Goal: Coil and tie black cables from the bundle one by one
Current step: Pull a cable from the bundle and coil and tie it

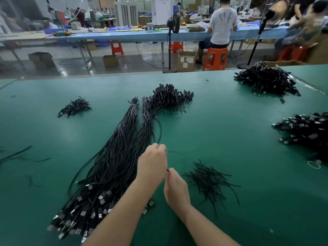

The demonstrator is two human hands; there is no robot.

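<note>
Black cable (158, 128) pinched by left hand (153, 162) and right hand (175, 189).

No legible text anywhere; the white labels on the cardboard box (186, 61) beside the orange stool (215, 58) are too small and blurred to read.

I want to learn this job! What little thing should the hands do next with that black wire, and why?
Probably wind the first loop. The left hand and right hand both pinch one cable that trails back beside the big bundle, still uncoiled. The pile of ties beside the right hand can wait until it is coiled.
</note>
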